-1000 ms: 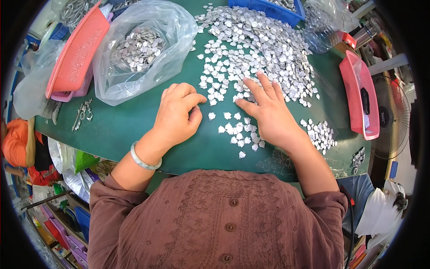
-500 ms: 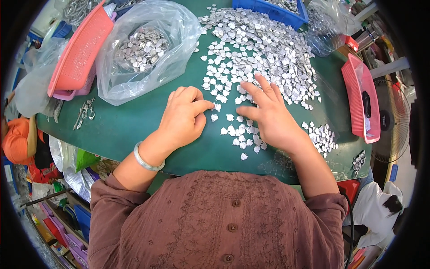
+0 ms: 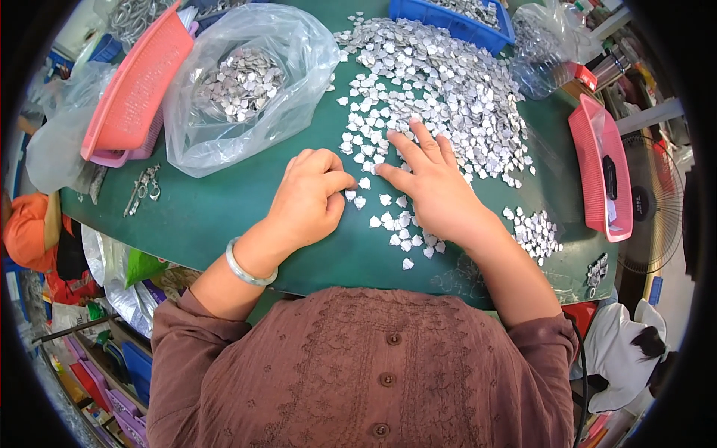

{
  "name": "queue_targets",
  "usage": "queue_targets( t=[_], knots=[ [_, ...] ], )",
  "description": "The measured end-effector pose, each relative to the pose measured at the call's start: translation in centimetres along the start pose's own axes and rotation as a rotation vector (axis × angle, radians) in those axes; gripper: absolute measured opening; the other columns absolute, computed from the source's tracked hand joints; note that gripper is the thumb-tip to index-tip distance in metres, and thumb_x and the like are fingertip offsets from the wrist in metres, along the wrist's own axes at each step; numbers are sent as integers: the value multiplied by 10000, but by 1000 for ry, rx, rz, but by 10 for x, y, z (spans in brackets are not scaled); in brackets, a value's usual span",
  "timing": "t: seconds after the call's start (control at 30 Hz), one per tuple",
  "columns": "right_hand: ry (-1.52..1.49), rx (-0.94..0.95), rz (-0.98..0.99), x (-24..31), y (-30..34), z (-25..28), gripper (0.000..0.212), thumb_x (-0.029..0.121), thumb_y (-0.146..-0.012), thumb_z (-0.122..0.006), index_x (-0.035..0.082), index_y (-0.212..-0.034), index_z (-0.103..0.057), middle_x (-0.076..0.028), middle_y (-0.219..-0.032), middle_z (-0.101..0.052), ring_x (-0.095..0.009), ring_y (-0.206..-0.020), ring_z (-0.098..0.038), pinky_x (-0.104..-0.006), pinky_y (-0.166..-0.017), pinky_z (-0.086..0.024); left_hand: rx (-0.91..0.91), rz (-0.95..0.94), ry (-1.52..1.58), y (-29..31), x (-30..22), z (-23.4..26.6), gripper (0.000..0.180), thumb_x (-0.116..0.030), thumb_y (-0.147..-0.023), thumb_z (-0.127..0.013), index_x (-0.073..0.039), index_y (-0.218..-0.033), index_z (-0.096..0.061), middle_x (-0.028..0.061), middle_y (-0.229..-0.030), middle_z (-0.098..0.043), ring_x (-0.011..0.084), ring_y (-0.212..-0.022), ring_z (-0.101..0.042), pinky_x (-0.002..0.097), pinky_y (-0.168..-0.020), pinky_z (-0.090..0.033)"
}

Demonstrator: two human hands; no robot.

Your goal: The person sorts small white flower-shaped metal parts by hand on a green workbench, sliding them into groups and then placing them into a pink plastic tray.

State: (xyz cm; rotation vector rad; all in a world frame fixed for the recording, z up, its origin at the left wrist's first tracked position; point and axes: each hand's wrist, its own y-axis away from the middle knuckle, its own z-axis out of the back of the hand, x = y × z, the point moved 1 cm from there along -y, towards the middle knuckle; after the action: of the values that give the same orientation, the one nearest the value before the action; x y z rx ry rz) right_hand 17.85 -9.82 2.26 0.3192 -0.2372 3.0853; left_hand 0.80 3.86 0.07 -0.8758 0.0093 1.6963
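Observation:
A wide heap of small flat silver metal pieces (image 3: pixel 426 52) covers the middle and far right of a green table (image 3: pixel 209 216). My right hand (image 3: pixel 439 196) lies over the near edge of the heap, palm down, its fingers spread and touching the pieces. To its left, my left hand (image 3: pixel 310 196) is closed, with a light bangle on the wrist. Its bent index finger comes down beside a few loose pieces (image 3: pixel 360 202). Whatever its curled fingers may hold is hidden. Between the hands and my body lies a small loose group of pieces (image 3: pixel 405 234).
A clear plastic bag (image 3: pixel 224 153) with more pieces stands at far left, beside a tilted pink basket (image 3: pixel 138 93). Metal clasps (image 3: pixel 142 190) lie near it. A blue bin (image 3: pixel 448 22) stands at the back, another pink basket (image 3: pixel 594 179) at right, near a separate small pile (image 3: pixel 534 233).
My right hand has shifted a little left, its thumb now closer to the left hand. A loose piece or two shows beside the left index finger. The left hand has barely moved.

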Motion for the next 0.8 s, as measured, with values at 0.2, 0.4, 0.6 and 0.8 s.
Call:
queue_targets(
  t=[0.2,0.4,0.6,0.8],
  knots=[
    [-31,130,40,-1,10,16,424,-11,-784,-573,130,-1171,-672,-152,-1477,-397,-400,-1448,-223,-601,-1148,-199,-3,22,13,-2,-2,1,369,107,-663,-534,-52,-948,-706,74,-879,-561,281,-831,-530,368,-775,-435],
    [9,133,-53,-6,22,15,445,-33,-776,-563,141,-1168,-681,-143,-1490,-386,-396,-1454,-213,-588,-1168,-164,76,16,-76,-3,-7,-3,411,108,-685,-533,-63,-1014,-711,84,-942,-553,283,-884,-515,369,-810,-432],
    [-67,73,-68,-11,24,18,464,-70,-733,-581,157,-1118,-709,-139,-1493,-379,-397,-1460,-198,-596,-1168,-154,130,-34,29,-4,-8,-3,414,115,-688,-529,-79,-1002,-715,85,-935,-553,280,-888,-521,378,-833,-427],
    [-56,123,-40,-10,24,23,439,-57,-749,-566,145,-1113,-706,-149,-1480,-393,-409,-1448,-221,-603,-1162,-166,122,-23,-94,-16,-10,-2,441,107,-701,-526,-73,-1060,-706,90,-952,-552,285,-907,-523,376,-850,-422]
  ],
)
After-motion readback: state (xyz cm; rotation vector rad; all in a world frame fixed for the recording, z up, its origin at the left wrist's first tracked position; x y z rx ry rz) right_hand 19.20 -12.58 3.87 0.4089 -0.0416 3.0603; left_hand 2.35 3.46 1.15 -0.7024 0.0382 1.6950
